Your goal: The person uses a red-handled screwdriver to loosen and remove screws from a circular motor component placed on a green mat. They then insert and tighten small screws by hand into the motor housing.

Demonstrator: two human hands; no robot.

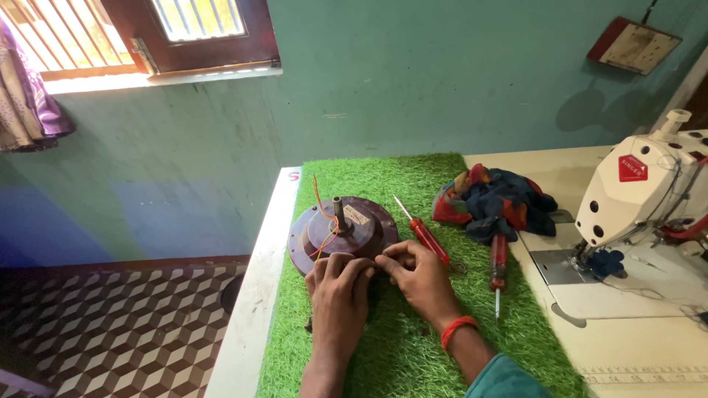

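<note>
At the far left a patterned curtain [26,88] hangs beside a barred wooden window [169,29], above a floor of cube-patterned tiles [118,332]. The white bench [251,295] carries a mat of green artificial grass [413,346], and on its left part lies the dark maroon motor housing [343,232], a round domed disc with a short shaft [339,214] standing up from its middle and thin orange wires [318,199] looping over the top. A small pale rectangular label sits on the dome just right of the shaft.

The left hand [338,284] rests on the housing's near rim, fingers curled down over the edge. The right hand [419,276], a red thread band at its wrist, meets it there with fingertips pinched at the rim; whether they grip a small part cannot be told. As a judgement, the work looks early: the housing appears closed in one piece, and both tools lie unheld.

A red-handled screwdriver [424,236] lies just beside the right hand, a second screwdriver [498,269] further right, below a bundle of red and blue cloth [494,203]. At the right stands a white sewing machine [638,191] bearing a small red badge. On the green wall above hangs a red-edged rectangular board [634,46].
</note>
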